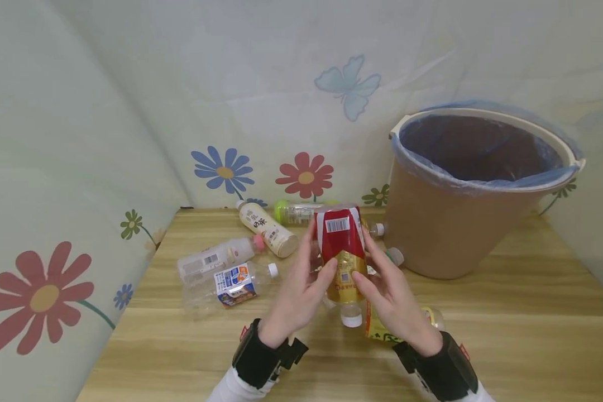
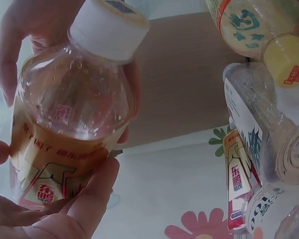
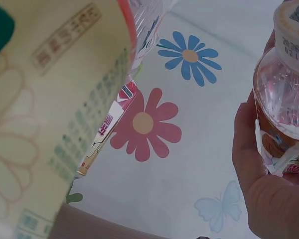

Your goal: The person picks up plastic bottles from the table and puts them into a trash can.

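A clear plastic bottle (image 1: 340,254) with a red and gold label is held between both hands above the table, its white cap toward me and tilted downward. My left hand (image 1: 298,293) grips its left side, thumb on the label. On the opposite side, my right hand (image 1: 397,298) grips it, thumb also on the label. In the left wrist view the bottle (image 2: 72,119) looks see-through at the shoulder, its cap screwed on. Under the right hand lies a yellow-labelled bottle (image 1: 377,328), partly hidden. The right wrist view shows the gripped bottle (image 3: 284,112) at its right edge.
Left on the wooden table (image 1: 156,346) lie a milk tea bottle (image 1: 267,228), a pink-capped bottle (image 1: 213,258) and a blue-labelled clear bottle (image 1: 236,283). A green-capped bottle (image 1: 297,212) lies behind the hands. A brown bucket (image 1: 427,234) with a blue liner stands back right, by the flowered backdrop.
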Motion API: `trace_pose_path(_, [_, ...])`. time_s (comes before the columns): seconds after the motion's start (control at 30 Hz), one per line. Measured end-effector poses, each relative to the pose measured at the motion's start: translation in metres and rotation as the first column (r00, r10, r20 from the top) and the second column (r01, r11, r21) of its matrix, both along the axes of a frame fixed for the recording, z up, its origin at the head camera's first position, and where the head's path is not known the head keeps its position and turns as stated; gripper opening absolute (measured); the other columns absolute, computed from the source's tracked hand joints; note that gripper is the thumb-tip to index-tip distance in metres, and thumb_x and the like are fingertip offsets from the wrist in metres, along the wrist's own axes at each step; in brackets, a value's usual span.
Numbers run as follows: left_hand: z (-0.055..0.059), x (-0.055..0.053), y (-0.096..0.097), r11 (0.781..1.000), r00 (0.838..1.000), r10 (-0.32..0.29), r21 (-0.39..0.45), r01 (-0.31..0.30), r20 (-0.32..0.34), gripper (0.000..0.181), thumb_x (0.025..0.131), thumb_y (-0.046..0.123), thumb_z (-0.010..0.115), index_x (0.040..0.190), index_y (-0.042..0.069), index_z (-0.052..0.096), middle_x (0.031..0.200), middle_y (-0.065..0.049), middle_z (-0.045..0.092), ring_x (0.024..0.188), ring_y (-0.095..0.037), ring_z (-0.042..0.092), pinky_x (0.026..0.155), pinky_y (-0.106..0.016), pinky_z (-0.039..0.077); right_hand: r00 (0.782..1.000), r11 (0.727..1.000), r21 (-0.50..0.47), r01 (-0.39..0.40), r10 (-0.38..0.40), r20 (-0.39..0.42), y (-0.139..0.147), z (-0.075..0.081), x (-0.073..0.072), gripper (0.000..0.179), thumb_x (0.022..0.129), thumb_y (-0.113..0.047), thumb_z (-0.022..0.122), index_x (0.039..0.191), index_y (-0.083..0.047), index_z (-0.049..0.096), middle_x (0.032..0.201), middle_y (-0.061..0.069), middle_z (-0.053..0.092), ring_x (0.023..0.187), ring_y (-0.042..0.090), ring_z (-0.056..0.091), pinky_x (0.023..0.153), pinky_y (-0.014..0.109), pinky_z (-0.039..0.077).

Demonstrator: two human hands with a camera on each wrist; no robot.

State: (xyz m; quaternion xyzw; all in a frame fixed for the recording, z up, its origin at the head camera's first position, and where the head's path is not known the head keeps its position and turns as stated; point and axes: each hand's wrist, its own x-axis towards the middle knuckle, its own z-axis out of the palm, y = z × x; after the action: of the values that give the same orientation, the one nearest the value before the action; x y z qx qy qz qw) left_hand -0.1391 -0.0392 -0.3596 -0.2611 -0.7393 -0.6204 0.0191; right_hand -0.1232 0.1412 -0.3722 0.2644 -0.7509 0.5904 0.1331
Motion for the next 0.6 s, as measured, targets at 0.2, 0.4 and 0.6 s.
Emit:
trace_pose_path(0.2, [-0.0036, -0.0019, -0.0006, 0.998, 0.999, 0.005, -0.056, -0.007, -0.039, 0.063, 0.1, 0.029, 0.044, 0.152, 0.028, 0.008, 0.145, -0.003, 0.042, 0.121, -0.018, 0.051, 0.091, -0.034, 0.05, 0.999, 0.999, -0.016, -0.029, 0.029, 0.019, -0.0005, -0.0008, -0.0015, 0.075, 0.09, 0.004, 0.053, 0.152, -0.022, 0.019, 0.153, 0.011, 0.027, 0.12, 0.037, 0.045, 0.081, 0.048, 0.052])
trace_pose_path(0.4, [-0.0023, -0.0006, -0.0019, 0.992, 0.999, 0.04, -0.116, -0.043, -0.026, 0.052, 0.1, 0.032, 0.045, 0.148, 0.019, 0.027, 0.135, -0.008, 0.052, 0.114, -0.017, 0.057, 0.086, -0.032, 0.053, 1.0, 0.998, 0.059, -0.003, 0.002, 0.019, 0.0022, -0.0011, -0.0026, 0.08, 0.089, 0.0, 0.057, 0.153, -0.025, 0.016, 0.151, 0.01, 0.031, 0.114, 0.03, 0.049, 0.082, 0.041, 0.055])
trace_pose_path(0.6, [-0.0014, 0.0005, -0.0036, 0.966, 0.994, 0.099, -0.236, -0.104, -0.034, 0.046, 0.1, 0.041, 0.042, 0.138, 0.016, 0.043, 0.124, -0.005, 0.059, 0.104, -0.013, 0.061, 0.081, -0.028, 0.054, 0.999, 0.994, 0.111, 0.021, -0.024, 0.023, 0.0037, -0.0026, -0.0022, 0.084, 0.087, -0.003, 0.062, 0.153, -0.025, 0.016, 0.147, 0.011, 0.033, 0.105, 0.026, 0.05, 0.073, 0.033, 0.056])
